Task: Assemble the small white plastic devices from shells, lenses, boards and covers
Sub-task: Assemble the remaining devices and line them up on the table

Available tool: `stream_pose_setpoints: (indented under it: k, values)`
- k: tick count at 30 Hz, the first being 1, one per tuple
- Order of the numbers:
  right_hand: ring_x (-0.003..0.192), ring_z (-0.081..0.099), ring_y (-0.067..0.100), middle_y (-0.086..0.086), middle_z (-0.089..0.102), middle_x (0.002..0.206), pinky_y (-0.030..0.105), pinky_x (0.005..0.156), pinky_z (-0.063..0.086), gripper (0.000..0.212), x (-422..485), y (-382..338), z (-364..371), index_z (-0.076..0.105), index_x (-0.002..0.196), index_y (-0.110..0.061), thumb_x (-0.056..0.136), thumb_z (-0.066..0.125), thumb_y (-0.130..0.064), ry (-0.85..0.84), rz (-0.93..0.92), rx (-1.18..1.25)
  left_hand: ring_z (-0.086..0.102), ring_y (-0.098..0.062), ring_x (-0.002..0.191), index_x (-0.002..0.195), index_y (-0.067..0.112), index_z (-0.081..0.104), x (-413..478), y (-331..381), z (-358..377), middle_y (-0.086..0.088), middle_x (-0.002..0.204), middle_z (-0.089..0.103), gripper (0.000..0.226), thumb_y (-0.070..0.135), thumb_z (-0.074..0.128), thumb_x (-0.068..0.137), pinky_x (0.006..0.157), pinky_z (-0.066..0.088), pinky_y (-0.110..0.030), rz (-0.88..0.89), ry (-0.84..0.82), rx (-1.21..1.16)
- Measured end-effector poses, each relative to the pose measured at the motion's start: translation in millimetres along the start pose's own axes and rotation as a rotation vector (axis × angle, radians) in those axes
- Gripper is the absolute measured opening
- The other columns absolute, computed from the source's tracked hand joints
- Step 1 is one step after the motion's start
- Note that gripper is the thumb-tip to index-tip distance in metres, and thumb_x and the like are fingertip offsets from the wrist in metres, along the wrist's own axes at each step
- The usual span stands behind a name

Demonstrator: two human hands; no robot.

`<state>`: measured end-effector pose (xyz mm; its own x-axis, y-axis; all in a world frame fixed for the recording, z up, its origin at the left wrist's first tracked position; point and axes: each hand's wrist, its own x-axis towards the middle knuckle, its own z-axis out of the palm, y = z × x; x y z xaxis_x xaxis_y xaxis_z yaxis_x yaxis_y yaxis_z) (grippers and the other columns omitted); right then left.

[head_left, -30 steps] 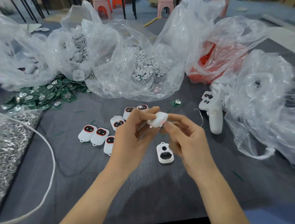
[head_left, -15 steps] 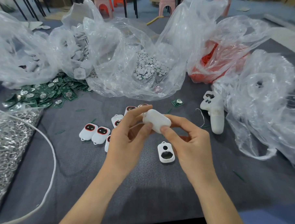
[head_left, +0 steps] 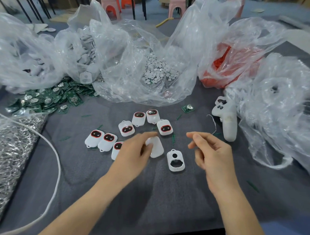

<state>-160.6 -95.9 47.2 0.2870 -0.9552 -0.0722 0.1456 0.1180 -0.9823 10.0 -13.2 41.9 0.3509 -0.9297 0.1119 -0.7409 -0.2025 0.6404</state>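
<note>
My left hand (head_left: 134, 153) pinches a plain white device (head_left: 157, 148) between thumb and fingertips, low over the grey table; it is blurred. My right hand (head_left: 210, 150) hovers to its right with loosely curled fingers and holds nothing. Between the hands lies an empty white shell (head_left: 175, 161) with two openings. Several assembled devices (head_left: 127, 129) with red-rimmed dark lenses lie in an arc just beyond my hands. A heap of green boards (head_left: 43, 99) sits at the far left, and one loose board (head_left: 187, 108) lies at mid table.
Clear plastic bags ring the back: white shells (head_left: 32, 60), small round pads (head_left: 157, 72), red parts (head_left: 228, 66), and a crumpled bag (head_left: 278, 112) at right. A white handheld controller (head_left: 227, 119) lies right of the devices. A bag of metal rings (head_left: 10, 150) and a white cord (head_left: 56, 157) are on the left.
Both hands held the white device together at chest height; now the right hand has let go and moved right, and the left hand has lowered the device toward the table.
</note>
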Motion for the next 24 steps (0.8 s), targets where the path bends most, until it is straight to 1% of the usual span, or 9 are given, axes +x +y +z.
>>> stream_pose_setpoints:
  k: [3,6,8,10,12,14,16,20,24]
  values:
    - [0.038,0.025,0.007,0.0,0.058,0.059,0.016,0.036,0.02,0.022,1.0,13.5,-4.8,0.073,0.082,-0.01,0.093,0.055,-0.004,0.054,0.017,-0.043,0.045,-0.018,0.121,0.135,0.022,0.053,6.4,-5.4,-3.7,-0.003,0.134,0.048,0.046,0.012,0.061,0.09,0.105,0.033,-0.029,0.117,0.037,0.091]
    - [0.038,0.026,0.007,-0.001,0.057,0.057,0.015,0.036,0.021,0.021,1.7,21.5,-9.3,0.072,0.082,-0.01,0.092,0.055,-0.003,0.087,-0.003,-0.055,0.037,-0.021,0.132,0.133,0.023,0.055,5.3,-6.5,-3.4,0.001,0.145,0.041,0.045,0.019,0.064,0.089,0.109,0.03,-0.036,0.249,-0.221,0.206]
    - [0.038,0.028,0.007,-0.001,0.057,0.057,0.015,0.036,0.022,0.021,2.0,25.0,-10.4,0.072,0.082,-0.011,0.092,0.056,-0.003,0.078,-0.032,-0.074,0.047,-0.023,0.119,0.125,0.022,0.062,5.1,-8.5,-2.4,0.001,0.136,0.052,0.034,0.019,0.062,0.092,0.102,0.033,-0.031,0.289,-0.229,0.263]
    - [0.038,0.03,0.007,0.0,0.057,0.058,0.015,0.036,0.024,0.022,1.0,27.8,-11.0,0.073,0.081,-0.014,0.092,0.056,-0.004,0.074,-0.065,-0.107,0.06,-0.013,0.094,0.116,0.019,0.068,8.5,-5.2,-3.6,0.008,0.108,0.067,0.023,0.018,0.058,0.095,0.087,0.041,-0.023,0.263,-0.088,0.172]
    - [0.04,0.033,0.008,0.0,0.059,0.06,0.017,0.037,0.027,0.024,-0.8,31.1,-12.2,0.074,0.081,-0.02,0.092,0.057,-0.006,0.069,-0.09,-0.145,0.059,0.003,0.064,0.107,0.017,0.07,13.5,0.5,-3.6,0.017,0.075,0.068,0.022,0.016,0.05,0.099,0.065,0.042,-0.012,0.062,-0.007,-0.103]
    - [0.042,0.035,0.008,0.0,0.06,0.061,0.017,0.039,0.029,0.024,-2.4,33.1,-13.7,0.074,0.082,-0.025,0.093,0.058,-0.009,0.059,-0.11,-0.184,0.053,0.001,0.049,0.102,0.016,0.071,18.7,7.8,-1.6,0.013,0.064,0.065,0.025,0.015,0.047,0.1,0.055,0.041,-0.011,-0.121,-0.058,-0.432]
    - [0.042,0.036,0.008,-0.001,0.06,0.061,0.017,0.04,0.029,0.023,-2.7,34.1,-14.2,0.073,0.083,-0.026,0.093,0.059,-0.011,0.058,-0.12,-0.204,0.054,-0.003,0.049,0.099,0.016,0.072,20.9,17.6,0.4,0.008,0.066,0.065,0.026,0.014,0.046,0.1,0.053,0.043,-0.013,-0.139,-0.114,-0.588]
    - [0.041,0.042,0.0,-0.008,0.061,0.059,0.007,0.044,0.031,0.01,-6.6,28.7,-11.9,0.073,0.083,-0.018,0.087,0.064,-0.022,-0.04,-0.127,-0.116,0.051,-0.008,0.052,0.098,0.021,0.07,25.4,30.2,8.8,-0.005,0.07,0.063,0.025,0.011,0.047,0.1,0.052,0.044,-0.017,-0.076,-0.145,-0.662]
    - [0.047,0.05,-0.002,-0.015,0.06,0.057,0.006,0.048,0.036,0.012,-8.1,24.3,-14.2,0.073,0.089,-0.015,0.08,0.073,-0.023,-0.102,-0.139,-0.09,0.056,-0.009,0.06,0.106,0.021,0.067,31.8,42.3,19.2,0.013,0.064,0.062,0.02,0.012,0.052,0.097,0.058,0.05,-0.024,-0.038,-0.183,-0.633]
